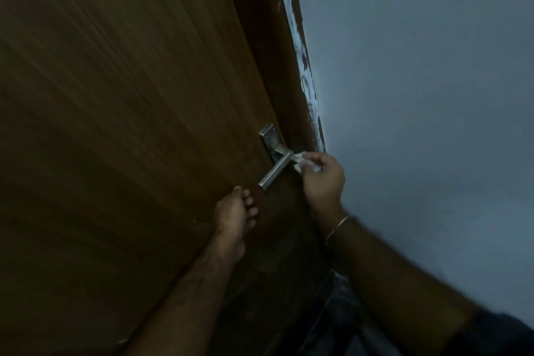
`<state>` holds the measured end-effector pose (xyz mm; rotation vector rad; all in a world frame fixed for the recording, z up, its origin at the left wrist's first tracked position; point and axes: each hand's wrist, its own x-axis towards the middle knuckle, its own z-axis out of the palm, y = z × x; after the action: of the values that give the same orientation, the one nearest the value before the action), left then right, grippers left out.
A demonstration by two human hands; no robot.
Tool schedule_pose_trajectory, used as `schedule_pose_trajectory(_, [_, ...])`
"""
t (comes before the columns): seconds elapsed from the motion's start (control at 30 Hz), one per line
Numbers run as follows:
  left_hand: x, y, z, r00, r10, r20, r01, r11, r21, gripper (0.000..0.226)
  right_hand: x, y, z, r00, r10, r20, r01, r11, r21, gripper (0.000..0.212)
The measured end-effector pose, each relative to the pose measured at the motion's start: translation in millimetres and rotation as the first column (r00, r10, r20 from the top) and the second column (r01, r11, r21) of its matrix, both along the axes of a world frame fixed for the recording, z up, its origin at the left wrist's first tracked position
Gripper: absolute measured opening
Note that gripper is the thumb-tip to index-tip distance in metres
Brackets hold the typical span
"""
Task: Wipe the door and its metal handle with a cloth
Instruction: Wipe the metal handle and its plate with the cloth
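Note:
A dark brown wooden door [130, 110] fills the left of the head view. Its silver metal lever handle [274, 172] sticks out from a metal backplate near the door's right edge. My right hand [322, 178] holds a small white cloth [300, 160] bunched in its fingers and presses it against the handle's pivot end. My left hand [235, 214] rests on the door just below the handle's free tip, its fingers loosely curled and holding nothing.
A brown door frame [289, 89] with white paint smears along its edge runs beside a pale blue-grey wall [419, 81] on the right. A thin gold bangle [336, 230] circles my right wrist. The scene is dim.

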<state>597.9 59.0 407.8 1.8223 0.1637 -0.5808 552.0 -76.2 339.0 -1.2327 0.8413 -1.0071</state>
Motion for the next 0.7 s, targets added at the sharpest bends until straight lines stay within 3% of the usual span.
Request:
schedule_pose_trajectory(0.07, [-3.1,-1.8,0.1,1.000,-0.030,-0.004,0.030,0.999,-0.022,0.036,8.8,-11.5,16.5,0.997,-0.026,-0.077,0.016,0.993,-0.121,0.017])
schedule_pose_trajectory(0.13, [-3.4,-3.4,-0.1,0.999,-0.041,0.006,0.041,0.999,-0.029,0.036,13.1,0.5,21.4,0.982,0.013,-0.190,-0.075,0.944,-0.322,0.020])
schedule_pose_trajectory(0.2, [-0.4,-4.7,0.8,0.999,-0.040,0.011,0.040,0.999,-0.029,0.034,7.9,28.1,11.8,0.951,0.116,-0.288,-0.260,0.803,-0.537,0.024])
schedule_pose_trajectory(0.27, [3.7,-4.6,0.1,1.000,-0.029,0.012,0.029,0.999,-0.014,0.033,-2.5,48.3,5.3,0.898,0.267,-0.351,-0.437,0.637,-0.635,0.024])
schedule_pose_trajectory(0.3, [4.9,-4.3,-1.3,1.000,-0.026,0.012,0.026,1.000,-0.009,0.033,-4.6,47.5,6.2,0.883,0.315,-0.348,-0.469,0.607,-0.642,0.023])
schedule_pose_trajectory(0.4, [3.2,-3.4,-5.3,1.000,-0.010,0.010,0.010,0.999,-0.038,0.035,2.1,17.9,23.8,0.936,0.239,-0.258,-0.349,0.728,-0.590,0.023])
schedule_pose_trajectory(0.5, [-0.8,-3.2,-6.0,1.000,-0.009,0.013,0.009,0.999,-0.041,0.035,15.5,-20.4,36.4,0.912,0.119,-0.394,-0.337,0.765,-0.549,0.021])
schedule_pose_trajectory(0.6, [0.8,-4.1,-2.4,1.000,-0.008,0.013,0.008,0.999,-0.053,0.037,21.1,-16.8,29.3,0.797,0.061,-0.601,-0.479,0.670,-0.567,0.024])
schedule_pose_trajectory(0.7, [4.3,-2.7,-0.2,1.000,0.019,0.001,-0.019,0.999,-0.037,0.040,15.6,30.0,24.7,0.760,0.182,-0.624,-0.619,0.497,-0.608,0.021])
